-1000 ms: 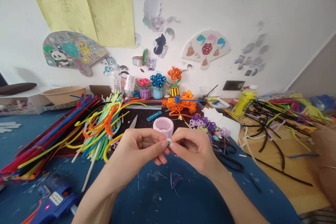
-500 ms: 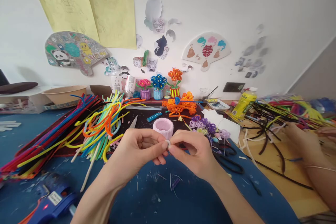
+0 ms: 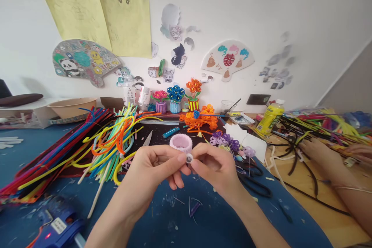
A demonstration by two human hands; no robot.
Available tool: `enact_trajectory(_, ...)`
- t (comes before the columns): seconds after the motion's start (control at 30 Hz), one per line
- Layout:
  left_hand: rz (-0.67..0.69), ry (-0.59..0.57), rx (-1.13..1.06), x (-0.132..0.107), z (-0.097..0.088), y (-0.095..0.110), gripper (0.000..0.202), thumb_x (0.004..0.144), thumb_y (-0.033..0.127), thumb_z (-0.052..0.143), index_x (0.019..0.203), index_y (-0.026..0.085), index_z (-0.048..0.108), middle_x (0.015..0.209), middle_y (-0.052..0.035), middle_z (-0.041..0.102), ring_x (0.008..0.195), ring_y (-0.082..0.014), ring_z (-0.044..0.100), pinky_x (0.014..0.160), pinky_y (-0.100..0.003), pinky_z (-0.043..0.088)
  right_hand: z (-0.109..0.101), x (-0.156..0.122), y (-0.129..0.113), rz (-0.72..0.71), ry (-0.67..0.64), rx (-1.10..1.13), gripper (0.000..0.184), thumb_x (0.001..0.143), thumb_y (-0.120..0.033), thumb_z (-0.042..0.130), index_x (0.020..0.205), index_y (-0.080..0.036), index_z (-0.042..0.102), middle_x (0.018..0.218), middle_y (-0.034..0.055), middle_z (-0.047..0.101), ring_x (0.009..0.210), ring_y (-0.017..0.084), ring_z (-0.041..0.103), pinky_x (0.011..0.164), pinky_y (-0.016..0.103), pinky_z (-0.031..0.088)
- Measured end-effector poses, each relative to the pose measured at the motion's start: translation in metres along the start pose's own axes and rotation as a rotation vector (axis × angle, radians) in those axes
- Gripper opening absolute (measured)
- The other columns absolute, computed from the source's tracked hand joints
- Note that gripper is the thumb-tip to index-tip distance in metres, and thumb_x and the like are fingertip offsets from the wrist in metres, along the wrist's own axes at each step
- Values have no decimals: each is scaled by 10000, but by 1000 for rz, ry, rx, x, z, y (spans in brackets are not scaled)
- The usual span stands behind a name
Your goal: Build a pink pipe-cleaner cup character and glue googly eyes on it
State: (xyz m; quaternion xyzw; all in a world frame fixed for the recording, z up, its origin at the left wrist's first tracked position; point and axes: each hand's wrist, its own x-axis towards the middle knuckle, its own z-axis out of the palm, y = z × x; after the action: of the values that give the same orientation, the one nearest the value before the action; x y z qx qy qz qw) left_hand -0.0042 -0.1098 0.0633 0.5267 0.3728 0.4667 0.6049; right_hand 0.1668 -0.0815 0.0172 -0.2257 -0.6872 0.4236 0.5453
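My left hand and my right hand meet at the fingertips, pinching a small round white piece with a dark centre, possibly a googly eye. Its exact kind is too small to tell. Just behind my fingers stands a pink chenille ring, which they do not appear to touch. A small blade lies to the left of it, and purple pipe-cleaner flowers lie beyond my right hand.
Another person's hands reach into black pipe cleaners on the wooden table at right. Heaped colourful pipe cleaners lie left, a blue glue gun front left, black-handled scissors right of my right hand.
The whole scene sits slightly lower in the view. My fingertips have shifted their hold, turning the small round piece's face toward me. The other person's hands have moved further left into the black pipe cleaners.
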Motion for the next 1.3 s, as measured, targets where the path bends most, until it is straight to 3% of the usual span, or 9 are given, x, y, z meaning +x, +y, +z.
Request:
enact_trajectory(0.13, 14, 21, -82, 1, 4, -3, 208, 762, 313, 765, 653, 139, 734, 576, -6, 671, 439, -37, 529, 424, -117, 423, 3, -1, 3, -38, 79, 37, 187, 811, -301, 744, 971, -230, 679, 762, 13, 672, 686, 147, 628, 615, 254, 523)
enact_trajectory(0.23, 11, 24, -87, 1, 6, -5, 222, 766, 326, 762, 644, 145, 726, 584, 1, 668, 428, -28, 512, 415, -113, 412, 5, -1, -1, -70, 118, -8, 100, 835, -259, 723, 932, -236, 716, 780, 16, 685, 686, 138, 625, 616, 247, 518)
enact_trajectory(0.5, 38, 91, 49, -1, 6, 0, 216, 730, 354, 765, 678, 149, 723, 599, -15, 677, 446, -63, 524, 419, -154, 424, 6, 1, -12, -117, 129, -113, 110, 859, -223, 669, 922, -216, 760, 732, 35, 698, 665, 152, 624, 593, 269, 515)
enact_trajectory(0.67, 119, 205, 241, -2, 0, 14, 235, 764, 392, 728, 754, 157, 723, 490, 5, 634, 444, -88, 542, 440, -167, 434, 5, 23, -29, 176, 1, 20, 158, 835, -330, 703, 820, -179, 747, 737, 31, 693, 595, 125, 635, 529, 228, 544)
enact_trajectory(0.73, 143, 226, 315, -4, -4, 19, 239, 779, 398, 711, 778, 159, 724, 489, 1, 641, 456, -99, 561, 462, -175, 453, 2, 33, -36, 206, -65, -4, 181, 824, -343, 717, 793, -165, 731, 698, 22, 680, 561, 112, 622, 522, 217, 536)
enact_trajectory(0.9, 111, 125, 363, -7, -12, 17, 213, 757, 366, 725, 682, 168, 713, 488, 0, 641, 424, -93, 548, 421, -163, 426, -4, 42, -37, 175, -255, -147, 199, 786, -326, 756, 713, -160, 672, 578, -12, 606, 505, 103, 568, 478, 208, 460)
enact_trajectory(1.17, -73, 70, 275, 0, -9, -2, 92, 636, 231, 804, 629, 174, 732, 522, 11, 662, 436, -87, 586, 427, -132, 467, -10, 27, -19, 56, -277, -346, 175, 810, -167, 645, 639, -171, 609, 555, -23, 523, 487, 95, 434, 443, 226, 332)
enact_trajectory(1.3, -85, 76, 259, 1, -9, -6, 36, 680, 209, 767, 658, 187, 749, 532, 18, 674, 440, -81, 600, 430, -117, 481, -9, 26, -19, 47, -267, -377, 182, 797, -141, 632, 621, -168, 598, 557, -23, 513, 489, 91, 405, 442, 225, 311)
